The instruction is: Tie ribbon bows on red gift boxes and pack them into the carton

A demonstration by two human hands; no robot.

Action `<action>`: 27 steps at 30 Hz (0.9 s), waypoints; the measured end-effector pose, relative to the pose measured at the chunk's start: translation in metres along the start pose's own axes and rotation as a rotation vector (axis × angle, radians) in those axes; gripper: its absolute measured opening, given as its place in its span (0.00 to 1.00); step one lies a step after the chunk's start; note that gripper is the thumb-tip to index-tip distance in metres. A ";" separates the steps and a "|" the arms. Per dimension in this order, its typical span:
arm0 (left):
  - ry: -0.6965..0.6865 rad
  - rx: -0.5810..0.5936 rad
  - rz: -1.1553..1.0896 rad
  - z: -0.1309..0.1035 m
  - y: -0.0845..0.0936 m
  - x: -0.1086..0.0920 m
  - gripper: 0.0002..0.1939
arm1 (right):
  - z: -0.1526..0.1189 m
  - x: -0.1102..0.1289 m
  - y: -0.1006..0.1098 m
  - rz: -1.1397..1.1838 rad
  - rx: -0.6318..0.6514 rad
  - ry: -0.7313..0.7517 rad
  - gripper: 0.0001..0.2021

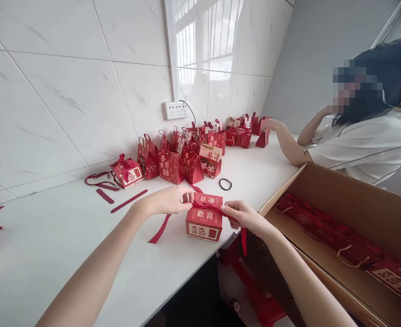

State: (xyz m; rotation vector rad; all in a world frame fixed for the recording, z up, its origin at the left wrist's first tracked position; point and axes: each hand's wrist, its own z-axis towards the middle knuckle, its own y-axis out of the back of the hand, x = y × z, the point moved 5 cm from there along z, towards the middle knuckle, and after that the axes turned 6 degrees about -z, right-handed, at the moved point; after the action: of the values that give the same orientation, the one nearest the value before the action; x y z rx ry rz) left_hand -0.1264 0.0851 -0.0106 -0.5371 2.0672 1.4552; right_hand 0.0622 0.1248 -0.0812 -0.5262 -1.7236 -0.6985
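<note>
A red gift box [203,222] with gold and white characters stands near the front edge of the white table. Across its top runs a red ribbon [159,229], whose tails hang out on both sides. My left hand [176,199] pinches the ribbon at the box's left upper edge. On the opposite side my right hand [241,214] grips the ribbon between thumb and fingers, and one tail dangles below it. The ribbon is crossed or knotted on the lid; which of the two I cannot tell.
Several red gift boxes [171,165] line the wall; one with a bow [127,171] sits left. Ribbon scraps and a black hair tie [225,184] lie on the table [85,254]. At right, a cardboard carton [350,181] holds red boxes. Beyond it a person [367,141] touches a box.
</note>
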 end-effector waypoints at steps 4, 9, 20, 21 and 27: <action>-0.029 -0.065 -0.224 0.005 0.002 0.004 0.11 | 0.002 0.000 0.003 0.014 0.009 0.021 0.23; -0.005 0.049 -0.557 0.019 -0.018 0.023 0.17 | 0.002 -0.009 0.000 0.148 0.067 0.023 0.22; -0.110 -0.026 -0.979 0.025 -0.066 0.060 0.29 | 0.009 -0.023 0.008 0.176 0.019 0.104 0.23; -0.114 -0.028 -0.989 0.024 -0.067 0.058 0.29 | 0.006 -0.021 0.011 0.141 0.007 0.099 0.23; -0.122 -0.020 -1.002 0.015 -0.072 0.045 0.24 | -0.024 0.005 0.018 0.079 -0.034 0.200 0.18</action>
State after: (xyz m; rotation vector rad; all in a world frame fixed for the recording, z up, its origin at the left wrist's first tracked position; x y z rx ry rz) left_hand -0.1148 0.0745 -0.0950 -1.2221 1.3196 0.8562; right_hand 0.0895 0.1213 -0.0691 -0.5265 -1.4991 -0.7010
